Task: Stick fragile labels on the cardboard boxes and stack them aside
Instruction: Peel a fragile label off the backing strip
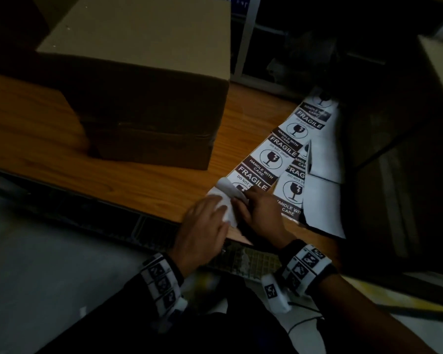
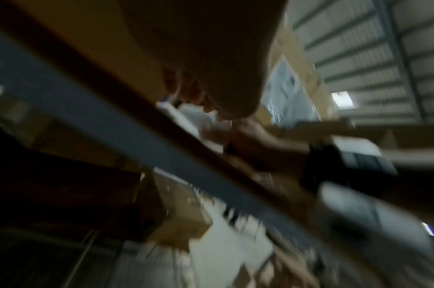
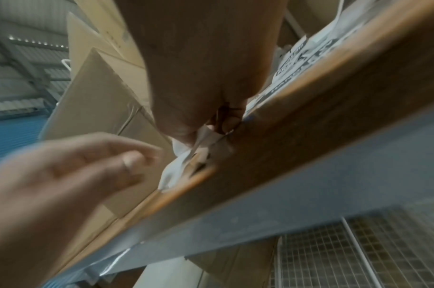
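Fingers of the right hand (image 1: 260, 213) pinch the curled near end of the fragile-label strip (image 1: 271, 157) at the wooden counter (image 1: 143, 185) edge, hiding its print, the left hand (image 1: 202, 231) lies loose-fingered on its white backing, and the closed cardboard box (image 1: 138, 80) sits beyond.

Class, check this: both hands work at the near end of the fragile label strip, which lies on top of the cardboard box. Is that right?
Not quite. The left hand and right hand do work at the label strip's near end, but it lies on the wooden table, right of the cardboard box, as the head view shows.
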Available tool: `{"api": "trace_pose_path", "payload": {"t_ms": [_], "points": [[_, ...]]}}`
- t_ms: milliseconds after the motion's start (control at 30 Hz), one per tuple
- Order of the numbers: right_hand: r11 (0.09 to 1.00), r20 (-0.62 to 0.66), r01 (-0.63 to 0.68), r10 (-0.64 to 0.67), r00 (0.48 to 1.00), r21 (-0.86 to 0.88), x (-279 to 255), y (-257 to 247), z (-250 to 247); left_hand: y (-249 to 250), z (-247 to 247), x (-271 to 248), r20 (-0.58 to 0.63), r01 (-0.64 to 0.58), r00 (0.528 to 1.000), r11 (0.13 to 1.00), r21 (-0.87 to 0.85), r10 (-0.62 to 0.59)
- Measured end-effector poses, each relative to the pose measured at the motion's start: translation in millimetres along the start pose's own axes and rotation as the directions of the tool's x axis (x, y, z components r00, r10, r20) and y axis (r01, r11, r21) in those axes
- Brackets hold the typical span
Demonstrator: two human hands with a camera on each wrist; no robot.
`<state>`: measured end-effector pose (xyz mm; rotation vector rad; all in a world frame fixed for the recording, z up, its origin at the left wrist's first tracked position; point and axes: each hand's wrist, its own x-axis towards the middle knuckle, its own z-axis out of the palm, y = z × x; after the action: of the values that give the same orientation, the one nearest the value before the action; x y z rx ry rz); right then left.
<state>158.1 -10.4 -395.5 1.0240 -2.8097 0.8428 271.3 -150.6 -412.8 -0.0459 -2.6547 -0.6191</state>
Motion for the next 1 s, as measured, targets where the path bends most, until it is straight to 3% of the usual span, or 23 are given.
{"api": "trace_pose_path", "payload": {"t_ms": [100, 200, 333, 467, 700, 1000], "points": [[1.000, 0.011, -0.001, 0.001, 1.000, 0.027, 5, 1, -2, 3, 18, -13, 0.215, -0.143, 0.969, 0.985, 0.093, 0.120], [0.999, 0.061, -0.002, -0.001, 0.998, 0.038, 9, 1, -3, 3, 27, -18, 0.297, -0.182, 0.946, 0.970, 0.164, 0.127], [0.977, 0.232, -0.154, 0.118, 0.965, 0.144, 24, 11, -10, -3, 33, -27, 0.234, -0.223, 0.956, 0.955, 0.195, 0.176], [0.957, 0.387, -0.228, 0.145, 0.910, 0.179, 41, 17, -17, -10, 39, -32, 0.160, -0.239, 0.964, 0.958, 0.161, 0.213], [0.893, 0.490, -0.337, 0.159, 0.857, 0.300, 47, 22, -24, -10, 43, -33, 0.076, -0.226, 0.973, 0.968, 0.112, 0.218], [0.872, 0.579, -0.395, 0.168, 0.798, 0.290, 61, 22, -35, -9, 43, -34, 0.063, -0.227, 0.973, 0.967, 0.112, 0.221]]}}
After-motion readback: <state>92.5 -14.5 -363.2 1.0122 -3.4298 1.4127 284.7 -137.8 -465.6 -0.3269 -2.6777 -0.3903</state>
